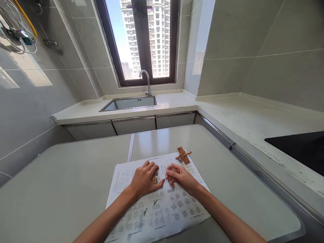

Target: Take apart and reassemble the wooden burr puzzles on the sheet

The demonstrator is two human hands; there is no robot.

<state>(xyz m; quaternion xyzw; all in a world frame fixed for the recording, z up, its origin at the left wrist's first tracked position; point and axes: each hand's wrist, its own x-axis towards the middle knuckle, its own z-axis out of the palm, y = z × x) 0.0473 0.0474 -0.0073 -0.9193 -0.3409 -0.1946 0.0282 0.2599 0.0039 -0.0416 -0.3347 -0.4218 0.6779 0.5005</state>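
Note:
A printed sheet with rows of small line drawings lies on the table under both hands. My left hand rests on it, fingers curled around a small light-brown wooden piece that shows between thumb and forefinger; the rest of the piece is hidden. Just to the right, my right hand is half turned up, its thumb and fingertips drawn together. Whatever they may hold is too small to make out. At the sheet's upper right corner sits a brown wooden assembly of flat plates crossed by a stick.
The pale table has a white strip across it. Beyond are a counter with a sink and faucet below a window. A counter with a black cooktop runs along the right.

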